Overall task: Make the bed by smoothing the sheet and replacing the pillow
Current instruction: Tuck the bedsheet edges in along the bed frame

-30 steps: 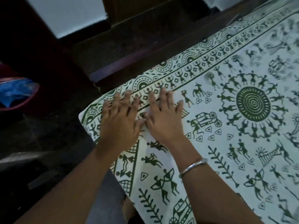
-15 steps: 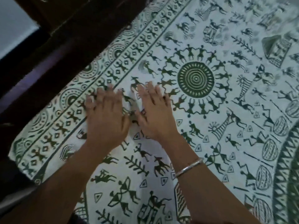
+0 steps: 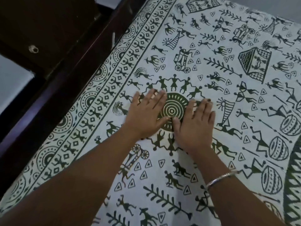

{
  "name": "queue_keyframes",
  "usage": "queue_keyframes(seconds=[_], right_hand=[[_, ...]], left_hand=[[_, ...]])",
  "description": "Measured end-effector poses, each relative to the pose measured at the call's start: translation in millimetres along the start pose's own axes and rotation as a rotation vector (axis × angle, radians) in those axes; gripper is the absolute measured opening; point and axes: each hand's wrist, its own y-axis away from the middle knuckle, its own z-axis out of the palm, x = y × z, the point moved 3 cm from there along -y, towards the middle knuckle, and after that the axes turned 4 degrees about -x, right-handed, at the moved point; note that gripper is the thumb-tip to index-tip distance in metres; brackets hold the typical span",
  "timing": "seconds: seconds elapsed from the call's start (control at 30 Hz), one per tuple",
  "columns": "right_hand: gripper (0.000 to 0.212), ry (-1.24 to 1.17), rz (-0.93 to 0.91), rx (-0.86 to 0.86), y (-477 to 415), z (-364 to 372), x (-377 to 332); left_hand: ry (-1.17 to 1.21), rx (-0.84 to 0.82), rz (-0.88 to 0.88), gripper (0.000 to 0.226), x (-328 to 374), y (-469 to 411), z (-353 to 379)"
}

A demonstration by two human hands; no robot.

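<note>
A white sheet (image 3: 211, 66) printed with dark green figures covers the bed and fills most of the view. My left hand (image 3: 145, 115) lies flat on it with straight fingers, over the left half of a round spiral motif. My right hand (image 3: 195, 123), a metal bangle on its wrist, presses flat on the right half of the same motif. The two thumbs nearly touch at the motif's middle. No pillow is in view.
A dark wooden bed frame (image 3: 68, 66) runs diagonally along the sheet's patterned border at the left. Beyond it stands a dark wooden panel (image 3: 37, 30), with a pale floor or wall patch at the far left.
Both hands have slid flat across the sheet, from its near corner by the border inward onto the round spiral motif. The view has followed them over the bed.
</note>
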Motion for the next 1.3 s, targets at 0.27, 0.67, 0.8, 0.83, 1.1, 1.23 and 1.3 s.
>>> queue_keyframes(seconds=[0.27,0.67,0.8,0.83,1.1,1.23,1.3], right_hand=[[0.073,-0.058,-0.074,0.055,-57,-28,-35],[0.083,-0.098,-0.249,-0.049,-148,-42,-109],[0.068,-0.271,0.094,0.207,-173,-67,-45],[0.068,-0.243,0.193,0.19,-183,-69,-29],[0.07,-0.006,-0.007,-0.028,-239,-70,-44],[0.072,0.017,-0.004,0.079,-273,-96,-31],[0.079,-0.056,0.217,0.057,-288,-98,-11]], left_hand=[[-0.006,0.094,0.018,0.079,-53,-42,-40],[0.11,0.068,-0.072,0.071,-84,-111,-80],[0.11,0.094,0.137,0.065,-83,-168,-95],[0.066,0.069,0.179,0.066,-86,-183,-93],[0.032,0.15,0.016,0.072,-101,-246,-110],[0.019,0.13,0.08,0.073,-115,-285,-121],[0.019,0.067,-0.053,0.083,-133,-302,-118]])
